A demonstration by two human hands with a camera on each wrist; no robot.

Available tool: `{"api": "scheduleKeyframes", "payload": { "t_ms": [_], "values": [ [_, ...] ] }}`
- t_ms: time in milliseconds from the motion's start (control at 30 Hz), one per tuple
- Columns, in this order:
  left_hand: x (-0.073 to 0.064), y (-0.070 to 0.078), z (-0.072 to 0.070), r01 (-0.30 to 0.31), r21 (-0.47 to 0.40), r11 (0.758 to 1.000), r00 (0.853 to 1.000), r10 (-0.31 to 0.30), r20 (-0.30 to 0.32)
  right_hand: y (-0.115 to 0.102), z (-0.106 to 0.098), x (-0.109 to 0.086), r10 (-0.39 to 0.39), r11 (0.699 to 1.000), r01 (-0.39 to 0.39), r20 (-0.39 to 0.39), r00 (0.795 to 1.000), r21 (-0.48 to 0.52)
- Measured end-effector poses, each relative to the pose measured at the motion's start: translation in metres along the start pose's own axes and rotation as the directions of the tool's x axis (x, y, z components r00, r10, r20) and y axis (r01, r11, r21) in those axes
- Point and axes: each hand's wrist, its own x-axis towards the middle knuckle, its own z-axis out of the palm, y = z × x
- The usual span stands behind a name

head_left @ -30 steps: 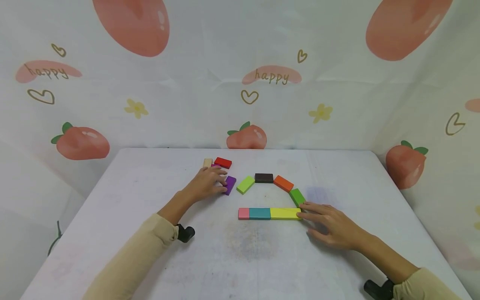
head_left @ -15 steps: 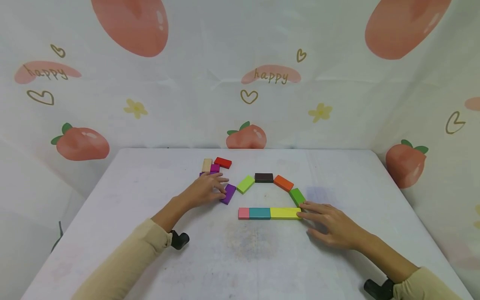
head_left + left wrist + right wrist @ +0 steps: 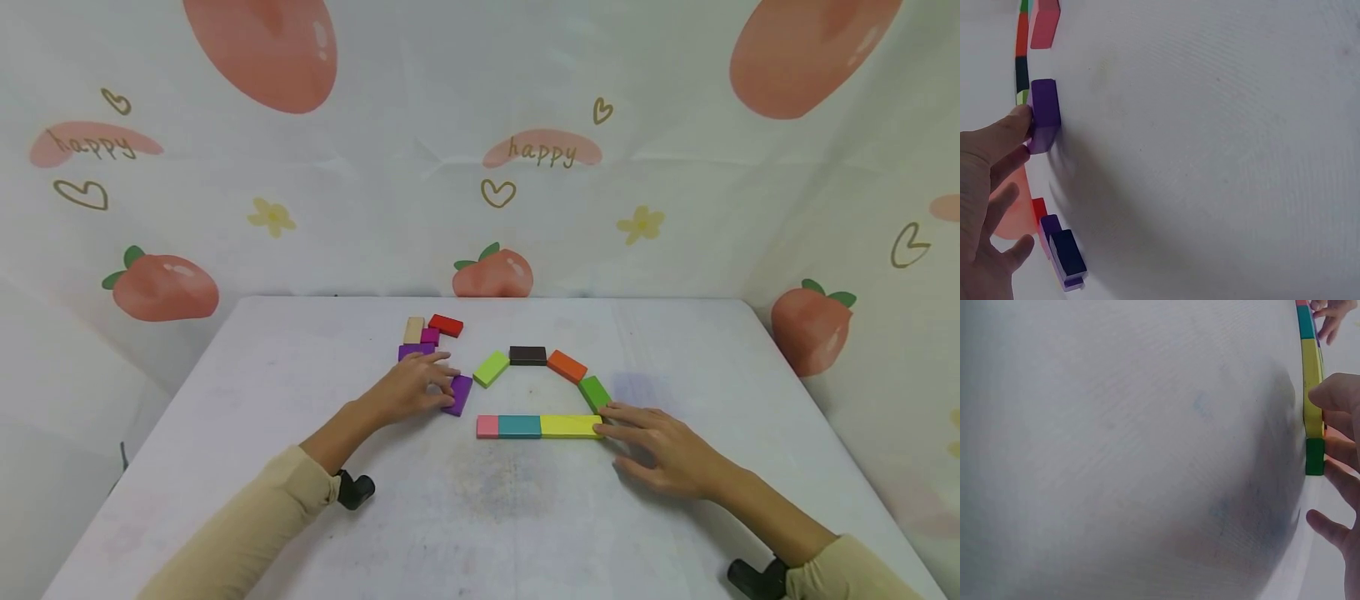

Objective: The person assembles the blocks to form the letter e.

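My left hand (image 3: 408, 387) pinches a purple block (image 3: 459, 396) between thumb and forefinger on the white table, as the left wrist view also shows. The block stands tilted, just left of a lime block (image 3: 491, 369). Lime, black (image 3: 528, 357), orange (image 3: 567, 366) and green (image 3: 595, 393) blocks form an arch. In front of the arch lies a straight row of pink (image 3: 487, 427), teal (image 3: 519, 427) and yellow (image 3: 570, 427) blocks. My right hand (image 3: 660, 450) has loosely spread fingers, their tips at the yellow block's right end and the green block's lower end.
Behind my left hand is a small cluster: a tan block (image 3: 413, 330), a magenta block (image 3: 430, 336), a red block (image 3: 446, 325) and another purple block (image 3: 415, 351), partly covered by that hand. A patterned cloth (image 3: 375, 208) hangs behind the table's far edge.
My left hand has drawn the purple block toward me, down the left side, and turned it a little. The cluster behind has come into fuller view. My right hand has stayed still.
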Motion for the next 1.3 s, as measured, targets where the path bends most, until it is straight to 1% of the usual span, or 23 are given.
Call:
{"api": "scheduleKeyframes", "payload": {
  "t_ms": [200,300,433,667,1000,1300],
  "values": [
    [-0.002,0.002,0.002,-0.011,-0.009,1.000,1.000,0.011,0.019,0.000,0.000,0.000,-0.005,1.000,0.005,-0.004,1.000,-0.003],
    [-0.003,0.005,0.003,-0.018,0.003,1.000,1.000,0.018,0.022,0.000,0.000,0.000,-0.005,1.000,0.005,-0.004,1.000,-0.007],
    [-0.003,0.010,0.003,-0.027,0.022,0.999,1.000,0.027,0.015,0.000,-0.001,0.000,-0.003,1.000,0.003,-0.002,1.000,-0.007],
    [-0.002,0.016,0.004,-0.039,0.013,0.999,0.999,0.039,0.017,0.000,-0.001,0.000,-0.001,1.000,0.000,-0.003,1.000,-0.004],
    [0.000,0.018,0.005,-0.059,0.027,0.998,0.998,0.058,0.016,-0.002,-0.002,0.001,-0.001,1.000,0.001,-0.004,1.000,-0.004],
    [0.002,0.017,0.008,-0.059,0.006,0.998,0.998,0.059,0.006,-0.002,-0.002,0.001,-0.010,1.000,0.010,-0.007,1.000,-0.006]
  ]
}}
